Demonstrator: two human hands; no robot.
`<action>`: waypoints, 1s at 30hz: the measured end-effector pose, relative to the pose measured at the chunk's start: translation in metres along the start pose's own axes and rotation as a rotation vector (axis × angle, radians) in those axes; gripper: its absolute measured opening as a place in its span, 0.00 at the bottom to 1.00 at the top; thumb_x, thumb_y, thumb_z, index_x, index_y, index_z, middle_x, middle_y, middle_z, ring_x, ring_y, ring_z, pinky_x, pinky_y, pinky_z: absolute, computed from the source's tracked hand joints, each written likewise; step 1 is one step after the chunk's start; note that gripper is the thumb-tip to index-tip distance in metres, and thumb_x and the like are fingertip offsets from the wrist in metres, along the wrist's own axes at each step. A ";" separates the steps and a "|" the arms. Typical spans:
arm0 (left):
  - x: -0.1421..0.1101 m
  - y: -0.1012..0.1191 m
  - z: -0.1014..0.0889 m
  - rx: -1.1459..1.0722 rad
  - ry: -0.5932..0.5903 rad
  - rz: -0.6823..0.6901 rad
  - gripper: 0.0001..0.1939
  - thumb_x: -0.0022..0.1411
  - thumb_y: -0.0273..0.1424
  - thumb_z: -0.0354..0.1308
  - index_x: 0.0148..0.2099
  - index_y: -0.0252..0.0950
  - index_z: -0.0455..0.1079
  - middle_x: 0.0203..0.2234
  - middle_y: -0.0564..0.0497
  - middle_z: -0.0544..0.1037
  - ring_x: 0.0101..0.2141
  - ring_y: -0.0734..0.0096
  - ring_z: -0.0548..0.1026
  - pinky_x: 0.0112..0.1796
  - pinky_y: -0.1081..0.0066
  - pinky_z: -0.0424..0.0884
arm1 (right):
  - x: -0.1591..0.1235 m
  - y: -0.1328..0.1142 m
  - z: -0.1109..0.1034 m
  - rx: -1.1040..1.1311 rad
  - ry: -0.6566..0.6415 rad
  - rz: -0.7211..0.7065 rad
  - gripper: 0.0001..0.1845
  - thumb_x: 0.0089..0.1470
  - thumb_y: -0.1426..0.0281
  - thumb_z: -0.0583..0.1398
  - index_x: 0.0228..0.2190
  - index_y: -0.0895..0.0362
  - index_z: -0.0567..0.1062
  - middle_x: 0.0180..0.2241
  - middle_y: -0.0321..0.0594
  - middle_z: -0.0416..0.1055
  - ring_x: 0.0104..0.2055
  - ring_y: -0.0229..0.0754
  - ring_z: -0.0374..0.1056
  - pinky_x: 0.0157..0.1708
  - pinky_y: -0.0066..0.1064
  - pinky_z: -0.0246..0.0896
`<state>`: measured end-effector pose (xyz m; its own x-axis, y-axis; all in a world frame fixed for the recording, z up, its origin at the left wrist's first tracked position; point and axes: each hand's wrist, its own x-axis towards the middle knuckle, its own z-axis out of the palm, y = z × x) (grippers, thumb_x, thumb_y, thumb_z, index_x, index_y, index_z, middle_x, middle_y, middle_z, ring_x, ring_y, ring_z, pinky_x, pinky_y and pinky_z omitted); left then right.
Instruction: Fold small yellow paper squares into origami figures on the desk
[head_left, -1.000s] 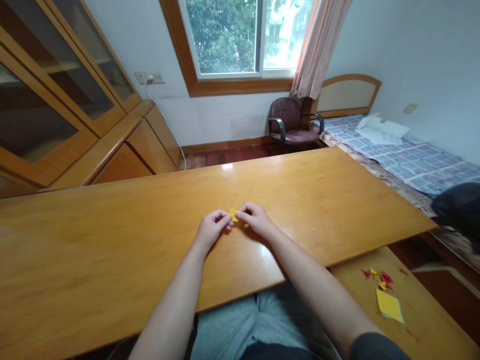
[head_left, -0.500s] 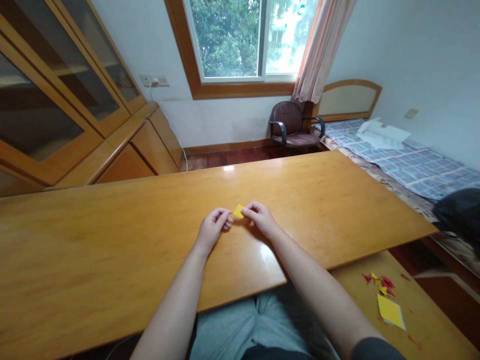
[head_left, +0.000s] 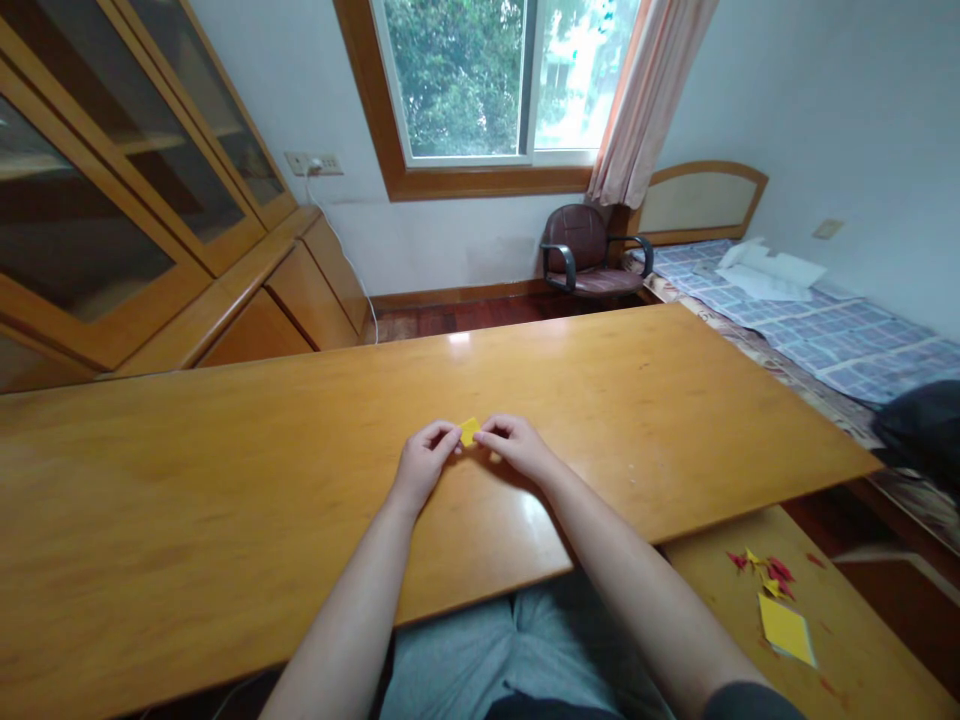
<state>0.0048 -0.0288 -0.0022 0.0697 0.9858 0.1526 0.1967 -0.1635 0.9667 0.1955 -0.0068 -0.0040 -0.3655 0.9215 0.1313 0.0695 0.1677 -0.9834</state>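
A small folded piece of yellow paper [head_left: 469, 432] is held just over the wooden table [head_left: 262, 480], between my two hands. My left hand [head_left: 426, 458] pinches its left side between thumb and fingers. On the other side, my right hand [head_left: 517, 447] grips the right edge of the paper, thumb toward me. Fingertips cover both ends of the paper, so its full folded shape cannot be made out.
A lower surface [head_left: 720, 570] at the right bears several small red and yellow folded papers [head_left: 776, 572] and a stack of yellow paper squares [head_left: 786, 630]. Beyond the table stand a maroon armchair [head_left: 581, 245], a glass-door cabinet [head_left: 217, 290] and a bed [head_left: 847, 310].
Half a second ago the paper sat mainly in my right hand, slightly higher and angled, with my left fingers near its corner. Now it is lower and pinched at both sides.
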 end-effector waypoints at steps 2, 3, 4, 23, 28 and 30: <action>0.000 0.001 -0.001 -0.020 0.014 0.007 0.13 0.61 0.37 0.58 0.28 0.35 0.69 0.22 0.55 0.71 0.28 0.73 0.69 0.33 0.75 0.64 | -0.001 -0.002 0.000 -0.053 -0.038 -0.009 0.14 0.53 0.60 0.63 0.26 0.59 0.76 0.24 0.36 0.72 0.27 0.36 0.65 0.29 0.26 0.58; 0.000 0.001 -0.001 -0.030 0.017 0.006 0.13 0.61 0.37 0.58 0.27 0.35 0.69 0.21 0.56 0.70 0.27 0.73 0.68 0.33 0.75 0.64 | -0.002 -0.004 0.001 -0.070 -0.057 -0.014 0.14 0.54 0.60 0.63 0.26 0.59 0.76 0.24 0.36 0.72 0.27 0.36 0.65 0.29 0.26 0.58; 0.000 0.001 -0.001 -0.040 0.019 0.004 0.13 0.61 0.37 0.58 0.27 0.35 0.68 0.21 0.56 0.69 0.27 0.73 0.68 0.32 0.75 0.63 | -0.003 -0.005 0.001 -0.084 -0.074 -0.019 0.14 0.54 0.61 0.62 0.26 0.60 0.76 0.25 0.36 0.72 0.27 0.36 0.66 0.28 0.26 0.58; -0.001 0.002 0.003 0.073 -0.122 -0.023 0.13 0.61 0.41 0.59 0.31 0.35 0.69 0.24 0.54 0.73 0.28 0.71 0.71 0.32 0.74 0.67 | 0.002 0.003 0.000 -0.057 0.001 -0.030 0.17 0.55 0.57 0.62 0.26 0.59 0.75 0.24 0.34 0.70 0.27 0.36 0.63 0.29 0.26 0.57; -0.001 -0.001 0.002 0.014 -0.074 -0.039 0.14 0.61 0.40 0.58 0.30 0.35 0.71 0.24 0.53 0.74 0.27 0.71 0.72 0.32 0.74 0.67 | 0.002 0.001 0.000 -0.135 0.000 -0.056 0.16 0.54 0.59 0.62 0.24 0.59 0.75 0.22 0.34 0.68 0.27 0.36 0.62 0.28 0.26 0.55; 0.000 -0.002 0.002 -0.001 -0.041 -0.032 0.13 0.61 0.40 0.59 0.31 0.35 0.71 0.25 0.52 0.75 0.29 0.71 0.72 0.33 0.73 0.68 | 0.001 -0.001 0.000 -0.151 -0.023 -0.036 0.16 0.54 0.60 0.63 0.23 0.59 0.74 0.21 0.34 0.68 0.26 0.35 0.62 0.27 0.26 0.54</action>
<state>0.0059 -0.0284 -0.0049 0.1038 0.9882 0.1125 0.1986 -0.1314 0.9712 0.1950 -0.0064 -0.0030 -0.3917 0.9057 0.1619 0.1944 0.2535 -0.9476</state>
